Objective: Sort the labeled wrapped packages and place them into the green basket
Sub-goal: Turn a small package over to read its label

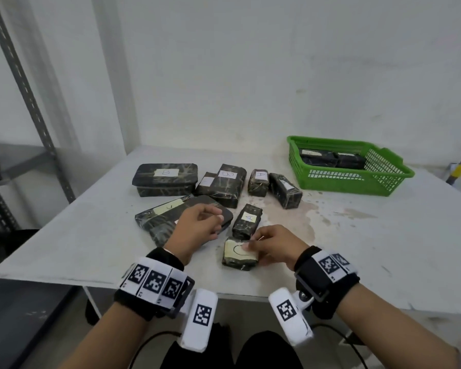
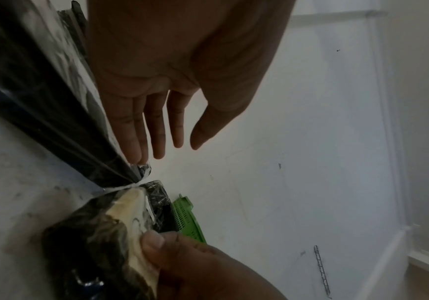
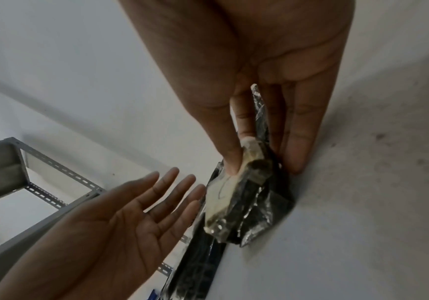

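Observation:
A small dark wrapped package with a pale label marked C (image 1: 239,255) rests on the white table near its front edge. My right hand (image 1: 250,245) pinches it, thumb on the label and fingers on the far side (image 3: 246,190). My left hand (image 1: 216,219) hovers just left of it over two flat dark packages (image 1: 168,214), holding nothing; its fingers are straight in the left wrist view (image 2: 156,132). The green basket (image 1: 338,179) stands at the back right with dark packages inside.
Several labeled packages lie mid-table: a large B box (image 1: 165,178), another B (image 1: 228,185), two marked A (image 1: 258,182) (image 1: 246,221), and one more (image 1: 285,190). A grey metal rack (image 1: 32,102) stands to the left. Bare stained tabletop (image 1: 357,230) lies before the basket.

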A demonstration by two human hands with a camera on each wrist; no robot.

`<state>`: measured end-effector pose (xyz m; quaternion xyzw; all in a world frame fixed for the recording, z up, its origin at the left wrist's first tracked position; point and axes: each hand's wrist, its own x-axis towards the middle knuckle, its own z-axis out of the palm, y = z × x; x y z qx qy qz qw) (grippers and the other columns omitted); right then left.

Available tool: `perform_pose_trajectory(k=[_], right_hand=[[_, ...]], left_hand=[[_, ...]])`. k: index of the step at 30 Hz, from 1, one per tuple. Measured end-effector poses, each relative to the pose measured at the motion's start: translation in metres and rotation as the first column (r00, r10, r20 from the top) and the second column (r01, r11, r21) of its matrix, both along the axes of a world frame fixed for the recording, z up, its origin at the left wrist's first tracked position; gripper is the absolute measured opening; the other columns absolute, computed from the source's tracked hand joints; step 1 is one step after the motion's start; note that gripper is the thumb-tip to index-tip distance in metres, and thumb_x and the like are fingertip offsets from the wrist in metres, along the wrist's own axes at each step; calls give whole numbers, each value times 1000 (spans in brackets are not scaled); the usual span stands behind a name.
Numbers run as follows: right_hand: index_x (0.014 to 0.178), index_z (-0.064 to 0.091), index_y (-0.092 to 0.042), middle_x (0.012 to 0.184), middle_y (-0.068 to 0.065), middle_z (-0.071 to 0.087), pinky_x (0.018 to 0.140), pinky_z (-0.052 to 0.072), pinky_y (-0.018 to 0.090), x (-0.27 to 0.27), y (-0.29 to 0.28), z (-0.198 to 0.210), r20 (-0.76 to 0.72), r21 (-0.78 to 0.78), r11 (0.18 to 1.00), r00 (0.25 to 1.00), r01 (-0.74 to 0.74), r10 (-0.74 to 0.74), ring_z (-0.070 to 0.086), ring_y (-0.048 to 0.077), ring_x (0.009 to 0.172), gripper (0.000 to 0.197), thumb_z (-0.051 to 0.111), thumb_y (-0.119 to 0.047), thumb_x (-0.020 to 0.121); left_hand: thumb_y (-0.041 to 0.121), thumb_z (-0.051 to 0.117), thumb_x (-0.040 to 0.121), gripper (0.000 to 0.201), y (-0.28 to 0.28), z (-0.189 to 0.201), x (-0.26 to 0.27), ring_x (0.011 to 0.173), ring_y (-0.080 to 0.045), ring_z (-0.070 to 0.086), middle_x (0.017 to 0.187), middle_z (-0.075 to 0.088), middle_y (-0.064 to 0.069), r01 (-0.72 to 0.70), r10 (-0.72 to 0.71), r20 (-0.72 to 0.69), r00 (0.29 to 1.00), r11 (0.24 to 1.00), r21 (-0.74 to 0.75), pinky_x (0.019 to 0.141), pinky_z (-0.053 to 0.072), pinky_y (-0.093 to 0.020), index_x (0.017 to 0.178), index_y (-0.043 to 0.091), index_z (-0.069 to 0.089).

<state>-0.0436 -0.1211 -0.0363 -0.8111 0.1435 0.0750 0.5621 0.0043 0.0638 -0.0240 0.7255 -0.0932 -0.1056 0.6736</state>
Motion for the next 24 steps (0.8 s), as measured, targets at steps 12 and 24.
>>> perform_pose_trajectory(k=[12,24], right_hand=[[76,57,-16,75,4,70,61,58,26,16,-25,27,132,471,880,980,68,-147,65,14,58,19,70,-7,86],[115,67,-14,109,13,71,72,61,38,77,-71,21,350,624,766,932,-154,-98,70,27,93,40,76,-23,77]], left_hand=[[18,68,91,19,-33,1,18,92,-24,68,105,69,-17,169,-171,4,985,970,-176,77,57,-33,109,14,67],[7,61,93,28,-82,12,82,84,-40,73,103,72,-23,216,-203,74,976,918,-333,66,63,-36,121,8,62]])
